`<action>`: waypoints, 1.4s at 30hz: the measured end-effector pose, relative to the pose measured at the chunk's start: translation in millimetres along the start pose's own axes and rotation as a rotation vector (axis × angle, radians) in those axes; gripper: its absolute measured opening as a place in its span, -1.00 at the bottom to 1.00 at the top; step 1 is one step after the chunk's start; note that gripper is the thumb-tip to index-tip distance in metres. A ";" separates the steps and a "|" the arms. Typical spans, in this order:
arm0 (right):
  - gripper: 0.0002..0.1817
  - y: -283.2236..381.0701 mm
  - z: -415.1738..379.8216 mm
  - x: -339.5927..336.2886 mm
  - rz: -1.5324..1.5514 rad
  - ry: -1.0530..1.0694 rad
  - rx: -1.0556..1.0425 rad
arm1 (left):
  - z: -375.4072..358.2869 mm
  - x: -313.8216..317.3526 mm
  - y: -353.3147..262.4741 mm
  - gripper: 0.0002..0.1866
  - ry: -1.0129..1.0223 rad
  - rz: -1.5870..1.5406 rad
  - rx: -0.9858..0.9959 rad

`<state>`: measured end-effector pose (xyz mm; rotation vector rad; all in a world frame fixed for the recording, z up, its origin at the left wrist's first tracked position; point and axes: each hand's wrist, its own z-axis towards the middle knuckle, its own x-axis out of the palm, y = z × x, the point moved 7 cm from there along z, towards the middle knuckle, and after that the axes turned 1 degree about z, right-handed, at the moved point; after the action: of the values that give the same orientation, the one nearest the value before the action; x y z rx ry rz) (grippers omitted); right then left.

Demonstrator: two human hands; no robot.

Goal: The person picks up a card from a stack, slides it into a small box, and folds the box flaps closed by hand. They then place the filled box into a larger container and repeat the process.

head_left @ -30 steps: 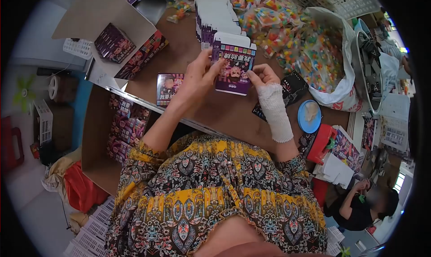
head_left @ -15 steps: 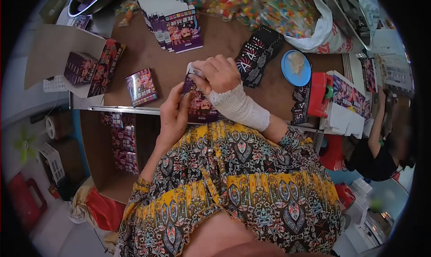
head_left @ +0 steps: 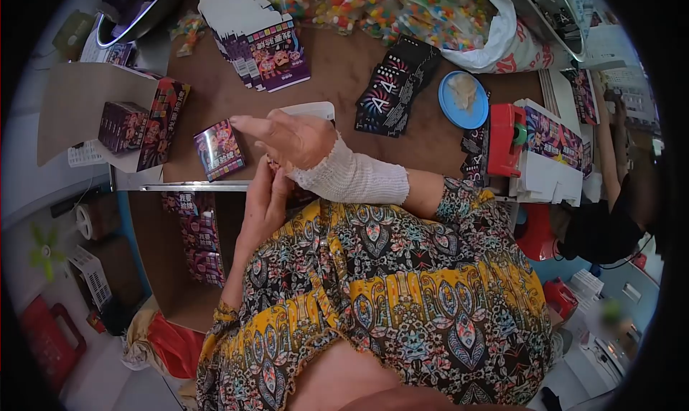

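Observation:
At the table's front edge my left hand (head_left: 265, 199) grips a printed purple carton, which is mostly hidden under my right hand; its white open flap (head_left: 310, 110) sticks out beyond. My right hand (head_left: 291, 139), with a white knitted sleeve at the wrist, lies over the carton with its fingers stretched to the left. Just past those fingertips stands a small finished box (head_left: 219, 150) with pink and purple print. Farther back a fanned stack of flat cartons (head_left: 278, 55) lies on the brown table (head_left: 330, 66).
Black printed packets (head_left: 398, 84), a blue dish (head_left: 463, 99) and a red tape dispenser (head_left: 507, 139) are on the right. Bags of colourful candy (head_left: 423, 12) lie at the back. An open cardboard box (head_left: 108, 102) holds boxes at left. A co-worker's arm (head_left: 608, 149) shows far right.
My right hand has moved left over the carton and its fingers have straightened. My left hand still holds the carton, now largely covered. The view has shifted slightly.

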<state>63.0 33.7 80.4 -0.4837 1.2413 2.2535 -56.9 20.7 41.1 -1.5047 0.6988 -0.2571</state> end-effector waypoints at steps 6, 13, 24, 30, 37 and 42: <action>-0.46 -6.7 13.0 -49.9 -0.219 -0.270 -0.181 | 3.7 -21.9 14.4 -0.78 -0.366 -0.400 -0.077; -0.47 -49.6 -41.1 -29.2 0.338 -0.081 0.481 | 6.3 -0.6 19.9 -0.66 -0.299 -0.534 -0.103; -0.77 -65.0 -66.6 2.6 0.913 0.199 0.772 | -10.2 -22.4 38.1 -0.81 -0.288 -0.523 -0.204; -0.63 -35.2 -54.0 -31.8 0.644 0.248 0.646 | -20.2 -17.6 16.8 -0.72 -0.325 -0.420 -0.071; -0.83 -16.8 -32.5 -45.9 0.588 0.298 0.504 | -9.8 -37.6 -17.8 -0.85 -0.116 -0.407 -0.176; -0.83 -20.0 -35.2 -43.5 0.752 0.254 0.851 | -1.4 -40.0 -31.2 -0.83 -0.110 -0.424 -0.261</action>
<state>111.9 0.9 72.0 0.0583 2.6543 1.9022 -80.8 39.6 81.7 -1.8980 0.3262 -0.4116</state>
